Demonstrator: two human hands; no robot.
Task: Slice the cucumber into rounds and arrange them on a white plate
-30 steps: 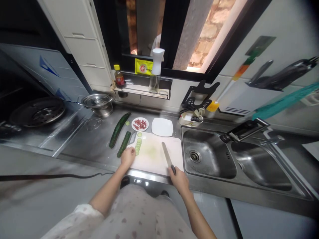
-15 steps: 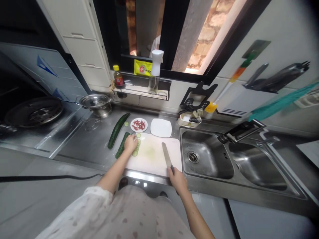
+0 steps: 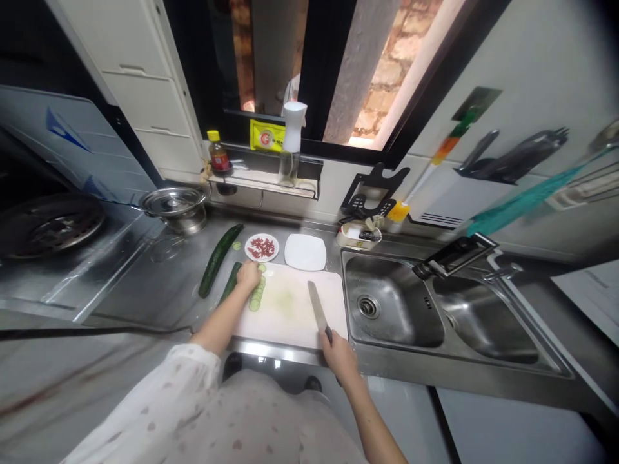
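Note:
A white cutting board (image 3: 294, 322) lies on the steel counter with a row of cucumber slices (image 3: 256, 298) along its left side. My left hand (image 3: 248, 274) rests at the board's far left corner, fingers curled over the top of the slices and the end of a short cucumber piece (image 3: 229, 284). What it grips is hidden. My right hand (image 3: 338, 356) is closed on the handle of a kitchen knife (image 3: 316, 310), whose blade lies flat on the board's right part. A whole cucumber (image 3: 219, 257) lies further left.
Behind the board stand a small plate of red pieces (image 3: 262, 247) and a white square plate (image 3: 305, 252). A double sink (image 3: 393, 309) lies to the right. A steel pot (image 3: 173, 207) and a stove (image 3: 46, 223) are at the left.
My left hand has moved from the board's near left edge up to its far left corner, onto the slices and short cucumber. The knife hand has stayed put. The view shifted slightly.

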